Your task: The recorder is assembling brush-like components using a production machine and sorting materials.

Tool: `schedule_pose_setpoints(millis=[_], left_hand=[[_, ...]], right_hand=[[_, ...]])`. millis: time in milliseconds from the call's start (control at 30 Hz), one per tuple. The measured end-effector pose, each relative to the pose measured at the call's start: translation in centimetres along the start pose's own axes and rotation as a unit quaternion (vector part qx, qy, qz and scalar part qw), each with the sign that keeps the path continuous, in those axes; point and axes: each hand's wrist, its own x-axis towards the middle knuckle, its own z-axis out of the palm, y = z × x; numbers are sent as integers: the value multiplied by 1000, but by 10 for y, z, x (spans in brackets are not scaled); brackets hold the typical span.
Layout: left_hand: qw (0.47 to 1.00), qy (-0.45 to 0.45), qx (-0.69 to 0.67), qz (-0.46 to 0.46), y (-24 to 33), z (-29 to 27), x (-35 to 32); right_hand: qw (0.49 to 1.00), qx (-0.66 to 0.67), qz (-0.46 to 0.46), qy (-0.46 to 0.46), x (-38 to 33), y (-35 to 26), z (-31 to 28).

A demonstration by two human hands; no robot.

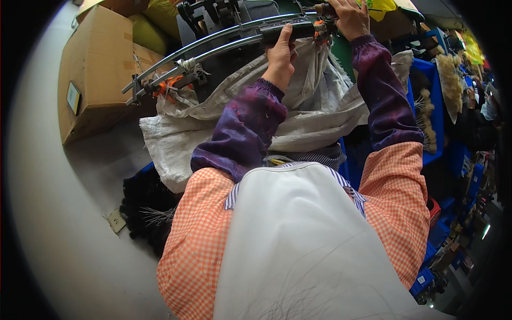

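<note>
Two long metal rails (217, 49) run across the top of the view as part of a bench-mounted frame. My left hand (280, 57) is closed on a black cylindrical piece (298, 33) lying along the rails, with its thumb over the top. At the right end of the rails, my right hand (352, 21) curls beside a dark fitting with a brownish knob (323, 8). The top edge cuts off some of its fingers, and what they grip cannot be made out. Orange strips (169, 88) and a clamp (198, 74) sit at the rails' left end.
White woven sacking (314, 125) drapes below the rails. A cardboard box (98, 69) stands at left by the pale wall. Dark bristly fibres (146, 205) lie low at left. Blue bins (434, 114) with tufted fibre bundles stand at right, and another person (480, 128) is beyond.
</note>
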Motion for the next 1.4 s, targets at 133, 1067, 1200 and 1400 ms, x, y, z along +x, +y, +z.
schedule_pose_setpoints(millis=[133,1067,1200,1400], left_hand=[[1000,-8,1,-3,-1,4,-2],[1000,7,-24,3,-3,4,-1],[1000,5,-22,-15,1,2,-2],[999,29,-35,19,7,-9,-5]], right_hand=[[999,-47,25,13,-3,4,-4],[998,27,30,42,0,0,12],[998,-44,-7,44,-1,-1,11],[997,-68,-14,19,5,-18,9]])
